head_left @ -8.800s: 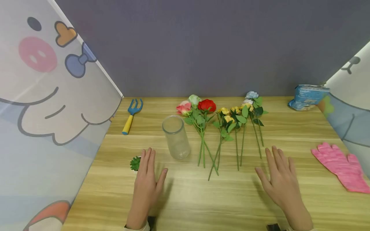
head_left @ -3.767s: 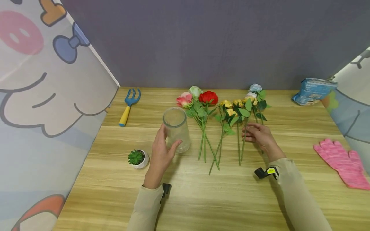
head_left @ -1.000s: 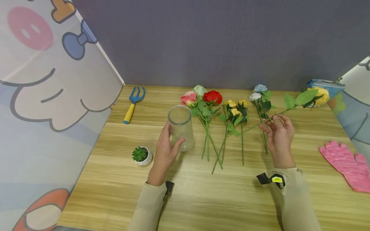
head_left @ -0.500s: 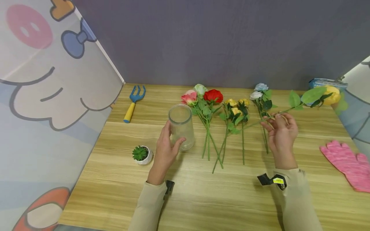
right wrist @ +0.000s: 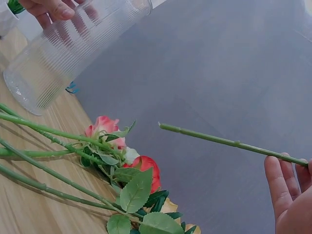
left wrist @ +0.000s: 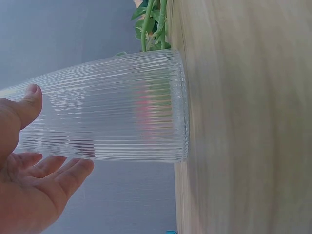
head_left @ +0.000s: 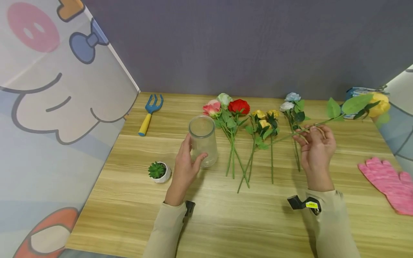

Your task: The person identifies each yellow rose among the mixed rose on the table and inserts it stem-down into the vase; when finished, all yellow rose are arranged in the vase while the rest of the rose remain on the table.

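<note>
— What's the wooden table (head_left: 226,222) carrying?
— Upper left, a blue fork with a yellow handle (head_left: 148,115). Centre left, a ribbed glass vase (head_left: 203,146) stands upright, a small potted succulent (head_left: 157,171) just left of it.
— And the middle?
— Flowers (head_left: 239,123) lie in a row, stems toward the lower edge. A pink glove (head_left: 388,184) lies at right, a blue packet (head_left: 356,92) upper right.

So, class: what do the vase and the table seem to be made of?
Vase: clear ribbed glass, or possibly plastic; fine vertical ridges show, and the left hand and flowers are visible through it.
Table: pale wood or wood-look laminate; straight printed-looking grain, smooth matte surface.
</note>
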Available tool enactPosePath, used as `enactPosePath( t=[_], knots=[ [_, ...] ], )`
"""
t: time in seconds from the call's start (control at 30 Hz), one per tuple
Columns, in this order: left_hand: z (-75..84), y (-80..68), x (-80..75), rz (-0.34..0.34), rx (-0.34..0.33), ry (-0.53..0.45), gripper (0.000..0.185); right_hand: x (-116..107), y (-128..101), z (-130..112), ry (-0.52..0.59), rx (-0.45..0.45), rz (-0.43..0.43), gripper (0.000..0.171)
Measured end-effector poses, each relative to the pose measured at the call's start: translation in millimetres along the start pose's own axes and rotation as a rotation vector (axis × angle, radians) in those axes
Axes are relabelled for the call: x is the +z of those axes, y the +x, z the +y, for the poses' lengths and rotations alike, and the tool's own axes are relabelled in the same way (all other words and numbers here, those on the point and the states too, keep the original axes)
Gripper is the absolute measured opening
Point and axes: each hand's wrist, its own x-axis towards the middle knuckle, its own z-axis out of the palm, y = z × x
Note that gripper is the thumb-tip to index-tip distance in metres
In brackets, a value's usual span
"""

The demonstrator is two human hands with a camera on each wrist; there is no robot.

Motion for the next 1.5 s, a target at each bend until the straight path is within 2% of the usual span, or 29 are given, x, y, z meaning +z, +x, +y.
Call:
enactPosePath(
  t=[0.4,0.7,0.9,1.5],
  knots=[
    [-0.4,-1.5,-1.0,-0.011,-0.021,0.004,0.081,5,-4,-2,-0.001,0.007,0.004,0.004],
    [-0.6,-1.7,0.3,-0.005,-0.021,0.0,0.08,10,-7,-2,0.024,0.002,-0.027,0.004],
    [-0.3,-1.3,0.3,-0.012,-0.029,-0.005,0.079,15,-12,0,-0.003,-0.005,-0.039,0.007],
    [0.0,-1.2,-1.1,-0.018,-0.025,0.003,0.079,18,-20,4,0.041,0.024,-0.118,0.007]
  ],
)
